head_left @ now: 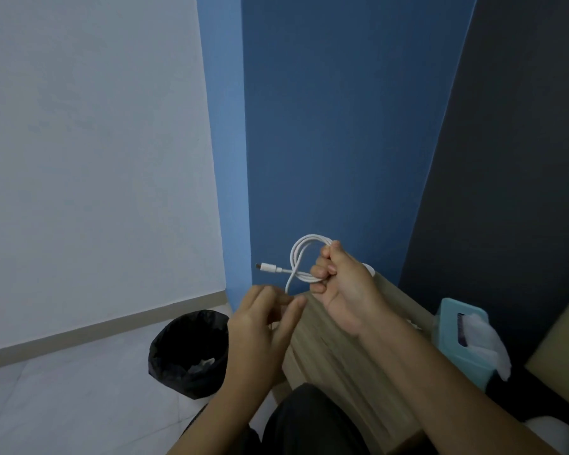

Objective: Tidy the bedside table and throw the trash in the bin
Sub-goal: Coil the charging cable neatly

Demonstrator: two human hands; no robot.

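My right hand [342, 287] is raised above the wooden bedside table [329, 349] and grips a coiled white charging cable [298, 254]. Its loops stick up and leftward from my fist, and the plug end points left. My left hand [260, 326] is just below and left of the coil, with thumb and fingers pinching a strand of the same cable. The black-lined bin [188, 353] stands on the floor left of the table, with some pale trash inside.
A teal tissue box [463, 336] with a white tissue sticking out sits at the table's right side, against a dark wall. A blue wall rises behind the table. Pale floor tiles surround the bin. My dark-clad knee is at the bottom.
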